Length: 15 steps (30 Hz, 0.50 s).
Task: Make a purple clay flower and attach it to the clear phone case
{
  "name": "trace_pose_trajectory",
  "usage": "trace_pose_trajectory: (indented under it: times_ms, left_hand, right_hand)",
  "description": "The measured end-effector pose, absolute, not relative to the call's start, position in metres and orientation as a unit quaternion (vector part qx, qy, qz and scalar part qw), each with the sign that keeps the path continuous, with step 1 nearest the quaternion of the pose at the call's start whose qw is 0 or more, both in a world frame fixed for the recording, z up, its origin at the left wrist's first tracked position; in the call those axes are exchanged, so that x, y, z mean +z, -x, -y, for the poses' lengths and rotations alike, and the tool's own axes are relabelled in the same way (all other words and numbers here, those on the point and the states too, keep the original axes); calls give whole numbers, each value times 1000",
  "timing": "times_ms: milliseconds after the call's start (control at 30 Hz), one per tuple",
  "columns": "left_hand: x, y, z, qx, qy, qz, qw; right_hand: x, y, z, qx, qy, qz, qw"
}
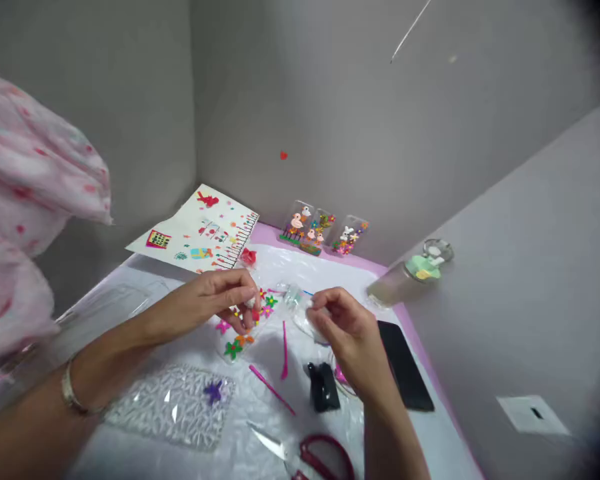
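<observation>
Pinching a white bit (251, 302), probably: my left hand (225, 297) | right hand (351, 337) was apart, grip unclear | flowered case (246, 340): seven o'clock

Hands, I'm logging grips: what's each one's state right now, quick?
Left hand: closed, pinching a small whitish piece.
Right hand: fingers curled; whether it grips anything cannot be told.

Ahead of me, plain grey walls (330, 113) meet in an upright corner beyond the pink-edged table (353, 268), its top covered in white. A small red spot (283, 155) marks 1 wall; the light is muted.
</observation>
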State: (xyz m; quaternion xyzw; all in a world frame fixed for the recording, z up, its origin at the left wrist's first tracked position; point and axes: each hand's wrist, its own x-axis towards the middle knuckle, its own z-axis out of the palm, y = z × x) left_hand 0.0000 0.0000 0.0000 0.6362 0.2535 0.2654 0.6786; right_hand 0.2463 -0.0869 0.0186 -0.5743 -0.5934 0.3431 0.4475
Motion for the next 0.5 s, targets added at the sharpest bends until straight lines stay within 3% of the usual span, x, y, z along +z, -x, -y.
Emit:
trace_pose_trajectory:
  times_ms: [267,500]
  left_hand:
    - [-2,0,-1,268,-618,-248,696]
    - [-5,-3,-7,363,-581,-253,683]
  right_hand:
    - [20,-248,87,343,577,589,450]
    - [19,-250,86,347,577,582,456]
